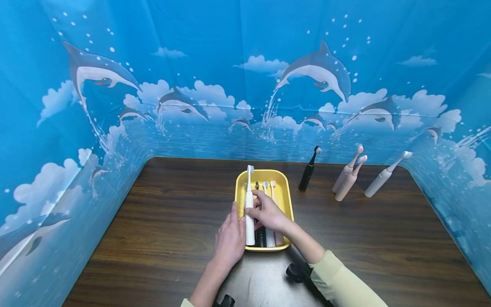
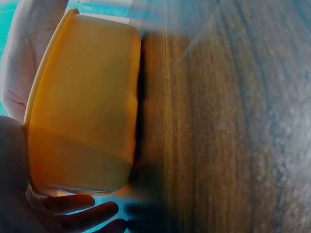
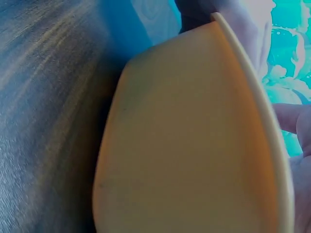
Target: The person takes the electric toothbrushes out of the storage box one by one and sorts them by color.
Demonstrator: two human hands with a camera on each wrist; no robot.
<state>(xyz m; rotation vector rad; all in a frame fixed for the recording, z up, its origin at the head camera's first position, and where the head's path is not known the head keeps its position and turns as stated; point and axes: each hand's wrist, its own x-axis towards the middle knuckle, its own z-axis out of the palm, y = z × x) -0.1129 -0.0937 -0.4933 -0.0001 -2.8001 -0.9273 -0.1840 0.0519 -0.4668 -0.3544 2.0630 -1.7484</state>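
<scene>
In the head view, my right hand pinches a white electric toothbrush between thumb and fingers over the left side of a yellow tray. Its brush head points away from me. My left hand lies along the tray's left side with fingers extended, thumb close to the toothbrush handle. Inside the tray lie several more electric toothbrushes, among them a black one, a pale one and a pink one, partly covered by my right hand. Both wrist views show the tray's outer wall.
Right of the tray, a black electric toothbrush, two pink electric toothbrushes and a light grey one stand upright on the dark wooden table. A blue dolphin-print curtain surrounds the table's back and sides.
</scene>
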